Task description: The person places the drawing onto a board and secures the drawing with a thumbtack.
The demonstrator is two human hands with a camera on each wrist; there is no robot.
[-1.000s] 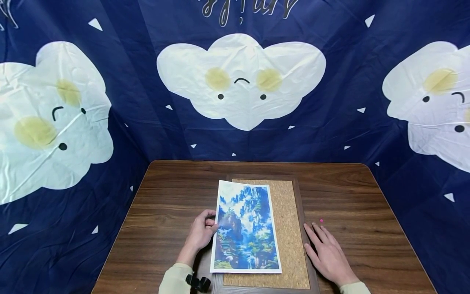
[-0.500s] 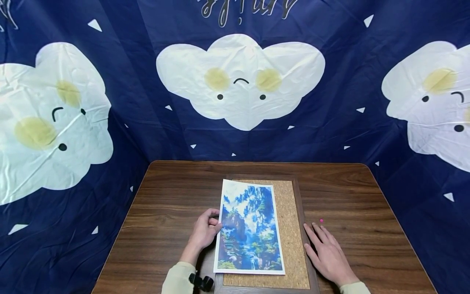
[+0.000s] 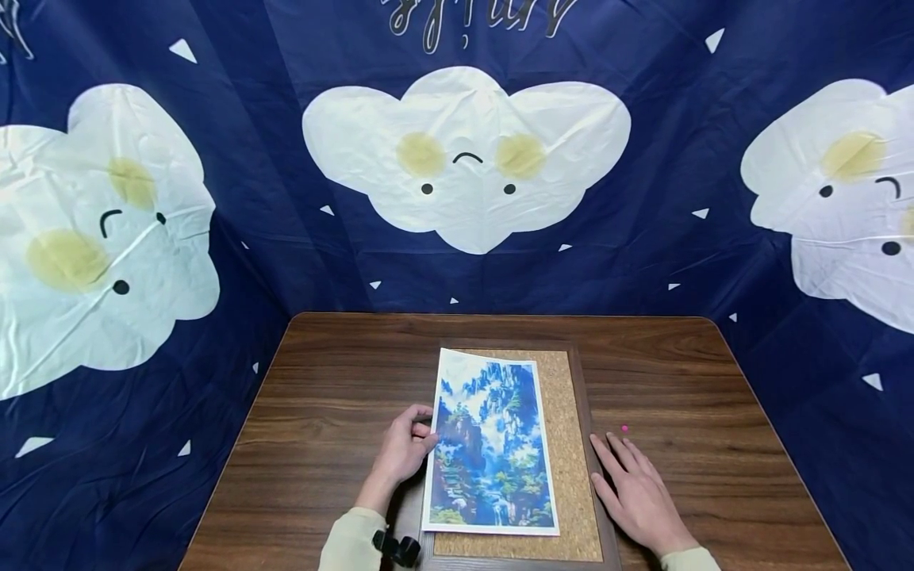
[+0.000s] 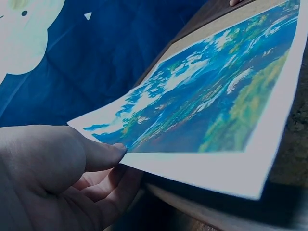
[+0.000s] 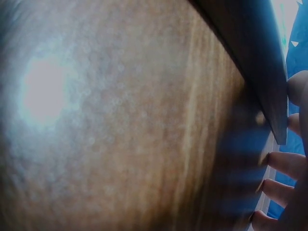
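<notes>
A landscape print (image 3: 493,460) with a white border lies slanted over a framed cork board (image 3: 574,476), covering most of its left and middle. My left hand (image 3: 405,446) pinches the print's left edge between thumb and fingers. In the left wrist view the thumb (image 4: 108,156) presses on the white border from above, with the fingers beneath, and the sheet bends upward there. My right hand (image 3: 643,496) rests on the table at the board's right side, fingers extended, fingertips at the wooden frame (image 5: 264,82).
A small pink dot-like thing (image 3: 624,428) is on the wooden table (image 3: 685,381), just beyond the right fingertips. Dark blue fabric (image 3: 457,277) with white clouds hangs behind and on both sides of the table.
The left hand has moved a little to the right, carrying the print further across the cork board. The right hand and the board have stayed put.
</notes>
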